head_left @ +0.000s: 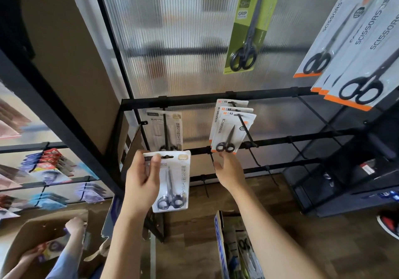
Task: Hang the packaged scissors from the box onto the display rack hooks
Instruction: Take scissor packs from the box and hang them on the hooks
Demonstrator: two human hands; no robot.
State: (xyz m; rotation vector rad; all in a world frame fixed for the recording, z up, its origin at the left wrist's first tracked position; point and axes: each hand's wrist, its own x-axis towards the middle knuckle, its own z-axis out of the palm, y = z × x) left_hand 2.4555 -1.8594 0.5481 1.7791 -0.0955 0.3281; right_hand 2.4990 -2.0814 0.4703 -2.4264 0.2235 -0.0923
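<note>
1. Head view, centre of the frame: the left hand point(141, 183) grips a white packaged pair of scissors point(171, 181), thumb across the top of the card's front and the fingers curled behind it. The card is upright, just below the rack's lower left hook.
2. Just right of it, the right hand point(230, 170) is raised with its fingers loosely spread and holds nothing. Its fingertips point(222, 154) are at the bottom edge of a small stack of white scissors packs point(232, 127); whether they touch it is not clear.
3. That stack hangs on a black hook point(246, 129) of the display rack point(194, 100), at centre right.
4. On the hook to its left hangs another pack point(166, 130) like the held one, directly above it.
5. Higher up, a green scissors pack point(250, 25) hangs near the top centre, and large white packs with orange edges point(354, 47) hang at the upper right.
6. At the bottom centre right, an open box point(235, 248) with more packaged scissors stands on the wooden floor.
7. At the lower left, another person's hands point(74, 224) reach into a cardboard carton point(32, 231).
</note>
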